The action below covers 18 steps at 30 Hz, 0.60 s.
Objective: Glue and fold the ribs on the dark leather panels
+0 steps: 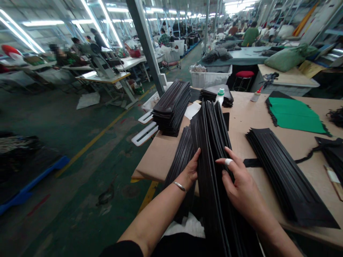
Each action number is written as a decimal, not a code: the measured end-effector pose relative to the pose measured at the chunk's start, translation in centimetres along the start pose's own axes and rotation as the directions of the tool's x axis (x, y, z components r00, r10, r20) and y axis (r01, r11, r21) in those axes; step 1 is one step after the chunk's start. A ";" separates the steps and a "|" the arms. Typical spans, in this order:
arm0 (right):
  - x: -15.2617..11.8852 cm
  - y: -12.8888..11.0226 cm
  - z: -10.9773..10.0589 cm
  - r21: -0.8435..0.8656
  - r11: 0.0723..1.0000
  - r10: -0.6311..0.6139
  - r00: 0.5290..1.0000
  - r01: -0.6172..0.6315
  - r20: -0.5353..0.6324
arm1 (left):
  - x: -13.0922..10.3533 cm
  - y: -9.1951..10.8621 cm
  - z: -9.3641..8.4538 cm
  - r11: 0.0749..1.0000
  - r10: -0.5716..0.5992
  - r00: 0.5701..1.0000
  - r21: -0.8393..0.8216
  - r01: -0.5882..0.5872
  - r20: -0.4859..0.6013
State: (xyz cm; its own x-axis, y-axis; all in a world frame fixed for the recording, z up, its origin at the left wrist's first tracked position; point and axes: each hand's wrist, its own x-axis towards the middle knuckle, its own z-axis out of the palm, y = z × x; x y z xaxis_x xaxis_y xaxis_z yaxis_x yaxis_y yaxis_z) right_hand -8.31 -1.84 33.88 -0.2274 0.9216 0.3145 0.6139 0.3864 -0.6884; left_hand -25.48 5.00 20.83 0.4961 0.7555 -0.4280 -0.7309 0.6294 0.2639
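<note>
Bundle of black panels (205, 171) stands fanned, tilted, at near edge of worktable (241, 116). Left hand (191, 167) grips bundle's left side, some fingers hidden. Right hand (238, 178), fingers parted, touches panel edges opposite; cannot tell if it pinches any. Tall panel stack (171, 103) sits at worktable's left edge; green sheet (296, 112) lies toward its far right.

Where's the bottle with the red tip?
In the head view, right of centre, the bottle is near the far edge of the table, left of the green sheet and beyond the right hand.
</note>
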 end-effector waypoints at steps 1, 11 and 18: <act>0.0 0.1 0.0 -0.007 1.000 -0.004 1.000 0.004 -0.001 | 0.0 0.0 0.1 1.000 0.002 1.000 -0.001 -0.002 -0.003; 0.3 0.7 0.3 0.071 0.997 0.026 1.000 -0.025 -0.010 | -0.2 0.2 0.6 1.000 0.009 0.998 0.003 -0.009 -0.067; 0.2 4.3 -0.7 0.184 0.936 0.308 0.951 -0.300 -0.014 | 1.5 -0.8 2.6 0.987 0.063 0.984 0.157 -0.036 -0.168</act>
State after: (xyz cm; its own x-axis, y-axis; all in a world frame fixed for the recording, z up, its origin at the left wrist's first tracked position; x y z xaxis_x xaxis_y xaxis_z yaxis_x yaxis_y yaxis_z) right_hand -5.18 -0.01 31.45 -0.0167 0.9952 0.0968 0.5040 0.0920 -0.8588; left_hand -22.97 6.10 22.20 0.3632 0.7521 -0.5500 -0.6658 0.6224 0.4114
